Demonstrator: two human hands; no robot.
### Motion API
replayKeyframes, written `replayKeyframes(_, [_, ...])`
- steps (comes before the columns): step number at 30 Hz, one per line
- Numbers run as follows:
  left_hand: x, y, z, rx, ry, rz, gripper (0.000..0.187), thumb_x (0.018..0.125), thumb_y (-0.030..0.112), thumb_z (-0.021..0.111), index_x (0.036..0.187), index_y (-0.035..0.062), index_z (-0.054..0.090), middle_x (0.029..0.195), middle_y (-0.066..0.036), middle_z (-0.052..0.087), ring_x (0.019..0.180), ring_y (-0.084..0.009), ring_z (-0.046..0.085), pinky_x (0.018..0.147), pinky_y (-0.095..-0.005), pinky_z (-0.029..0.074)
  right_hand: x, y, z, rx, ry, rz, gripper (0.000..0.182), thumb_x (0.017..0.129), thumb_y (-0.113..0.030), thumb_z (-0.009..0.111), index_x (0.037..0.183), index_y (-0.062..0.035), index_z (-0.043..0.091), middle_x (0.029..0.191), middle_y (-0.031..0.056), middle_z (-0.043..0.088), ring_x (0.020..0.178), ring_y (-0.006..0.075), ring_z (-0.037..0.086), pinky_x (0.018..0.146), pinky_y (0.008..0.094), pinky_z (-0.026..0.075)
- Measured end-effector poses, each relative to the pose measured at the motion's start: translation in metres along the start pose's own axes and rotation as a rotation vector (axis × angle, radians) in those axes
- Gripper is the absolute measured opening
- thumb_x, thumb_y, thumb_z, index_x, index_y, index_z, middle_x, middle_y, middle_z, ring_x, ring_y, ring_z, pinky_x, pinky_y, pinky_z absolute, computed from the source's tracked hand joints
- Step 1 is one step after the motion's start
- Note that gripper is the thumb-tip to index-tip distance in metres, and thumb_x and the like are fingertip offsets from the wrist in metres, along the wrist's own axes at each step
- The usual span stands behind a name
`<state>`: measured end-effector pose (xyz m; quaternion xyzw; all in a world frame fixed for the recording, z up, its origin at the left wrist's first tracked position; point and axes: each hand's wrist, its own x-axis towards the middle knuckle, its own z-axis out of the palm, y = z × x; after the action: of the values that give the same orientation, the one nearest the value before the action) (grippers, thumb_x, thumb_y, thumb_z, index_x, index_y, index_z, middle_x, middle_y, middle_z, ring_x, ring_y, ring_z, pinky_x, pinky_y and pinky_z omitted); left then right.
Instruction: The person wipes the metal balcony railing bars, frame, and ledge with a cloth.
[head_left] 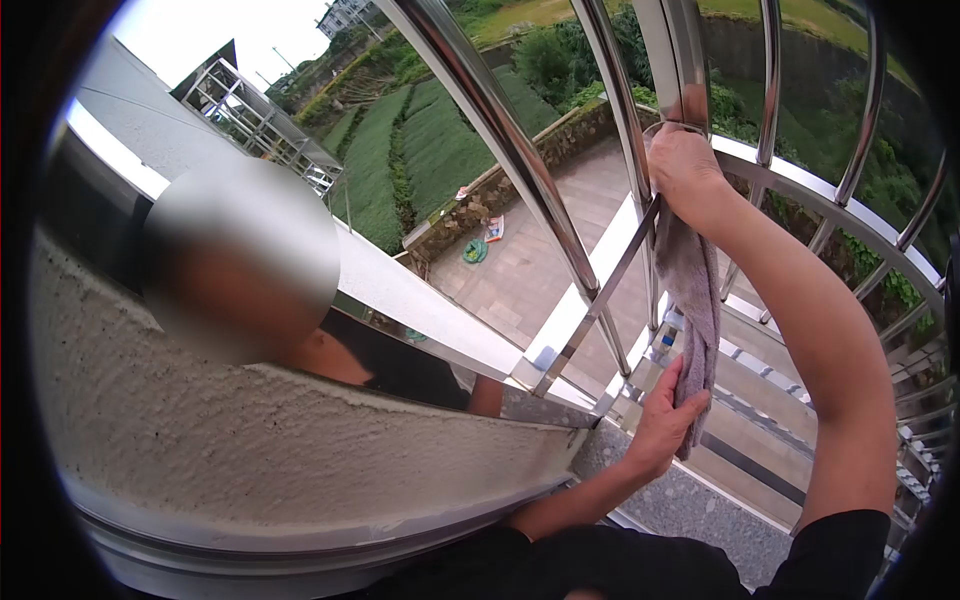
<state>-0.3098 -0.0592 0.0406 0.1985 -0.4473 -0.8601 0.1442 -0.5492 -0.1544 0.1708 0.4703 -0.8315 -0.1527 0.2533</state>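
Note:
A greyish-purple towel (687, 275) hangs lengthwise along the shiny metal railing. My right hand (685, 172) is closed around its upper end, pressed against the thick steel post (683, 60) where a horizontal rail meets it. Lower down, my left hand (662, 420) grips the towel near its bottom end, thumb across the front and fingers partly hidden behind it. Between the two hands the cloth is bunched into a long strip, beside a thin steel bar (622, 90).
Steel bars and a curved white-topped rail (800, 185) surround my arms. Steps (750, 400) descend below. At left, a rough wall ledge (280, 450) borders a dark reflective pane showing a person with a blurred head. Beyond lie a paved yard (560, 240) and green plots (440, 140).

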Motion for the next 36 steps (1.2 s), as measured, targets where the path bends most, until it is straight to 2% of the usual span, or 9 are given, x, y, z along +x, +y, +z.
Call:
replayKeyframes(2, [0.000,0.000,-0.001,-0.012,-0.012,0.003,0.060,0.091,0.005,0.059,0.142,0.0007,0.029,0.121,-0.004,0.051,0.105,-0.0094,0.051,0.092,-0.0235,0.041,0.000,0.003,-0.004,0.001,-0.094,0.009,0.026,0.083,-0.015,0.058,0.105,-0.0020,0.067,0.109,0.0145,0.059,0.098,0.0233,0.062,0.074,0.0291,0.052])
replayKeyframes(11, [0.000,-0.001,-0.006,-0.046,-0.004,0.003,0.062,0.090,0.003,0.059,0.143,-0.0010,0.027,0.127,-0.007,0.049,0.108,-0.0108,0.050,0.094,-0.0244,0.042,-0.010,0.004,0.019,-0.061,0.326,-0.046,0.023,0.079,-0.015,0.058,0.099,-0.0050,0.062,0.098,0.0076,0.056,0.096,0.0207,0.057,0.082,0.0306,0.045])
replayKeyframes(14, [0.001,0.001,-0.005,-0.037,0.001,0.008,0.062,0.089,0.002,0.058,0.143,-0.0019,0.027,0.128,-0.008,0.048,0.109,-0.0119,0.050,0.095,-0.0255,0.042,-0.004,-0.007,0.013,0.053,0.212,0.071,0.023,0.078,-0.010,0.056,0.099,-0.0037,0.061,0.102,0.0100,0.057,0.098,0.0218,0.057,0.084,0.0308,0.045])
replayKeyframes(17, [0.001,0.008,-0.004,-0.047,0.012,0.045,0.060,0.089,0.001,0.058,0.141,-0.0018,0.029,0.126,-0.008,0.049,0.108,-0.0122,0.051,0.094,-0.0257,0.043,-0.006,-0.010,-0.002,0.118,0.112,0.112,0.020,0.079,-0.008,0.055,0.096,-0.0006,0.061,0.098,0.0154,0.058,0.084,0.0264,0.066,0.074,0.0327,0.053])
replayKeyframes(23, [-0.012,0.028,0.001,-0.051,0.003,0.119,0.053,0.089,-0.001,0.057,0.137,-0.0013,0.036,0.116,-0.006,0.055,0.100,-0.0107,0.054,0.089,-0.0250,0.045,-0.026,-0.008,-0.003,0.274,0.073,0.294,0.020,0.080,-0.009,0.058,0.097,-0.0014,0.067,0.105,0.0202,0.061,0.093,0.0263,0.066,0.074,0.0341,0.056])
replayKeyframes(27, [-0.021,0.025,0.004,-0.088,0.002,0.055,0.053,0.087,-0.002,0.058,0.136,-0.0013,0.037,0.116,-0.007,0.055,0.102,-0.0123,0.055,0.088,-0.0257,0.046,-0.076,0.006,0.029,0.790,0.041,0.369,0.018,0.081,-0.005,0.054,0.095,-0.0005,0.065,0.105,0.0152,0.062,0.092,0.0343,0.063,0.081,0.0408,0.052])
replayKeyframes(30, [-0.026,0.020,0.013,-0.094,-0.023,0.008,0.055,0.087,-0.002,0.059,0.137,-0.0005,0.037,0.117,-0.007,0.055,0.103,-0.0125,0.055,0.089,-0.0256,0.046,-0.101,0.019,0.022,0.823,0.391,0.402,0.022,0.082,-0.003,0.051,0.100,-0.0008,0.063,0.107,0.0151,0.060,0.096,0.0373,0.059,0.085,0.0444,0.048])
replayKeyframes(33, [-0.027,0.017,0.014,-0.066,-0.093,0.022,0.057,0.087,-0.001,0.059,0.139,-0.0006,0.035,0.119,-0.006,0.055,0.103,-0.0118,0.055,0.090,-0.0254,0.045,-0.083,0.047,0.007,0.498,0.533,0.285,0.026,0.082,-0.003,0.050,0.105,-0.0046,0.062,0.112,0.0098,0.060,0.102,0.0310,0.059,0.085,0.0423,0.047])
replayKeyframes(36, [-0.019,0.027,0.017,-0.060,-0.105,0.062,0.058,0.087,0.000,0.059,0.139,-0.0008,0.034,0.120,-0.006,0.054,0.102,-0.0116,0.054,0.089,-0.0250,0.045,-0.054,0.060,0.007,0.088,0.067,0.264,0.029,0.083,-0.008,0.050,0.111,-0.0092,0.059,0.119,0.0065,0.057,0.110,0.0239,0.056,0.084,0.0388,0.045])
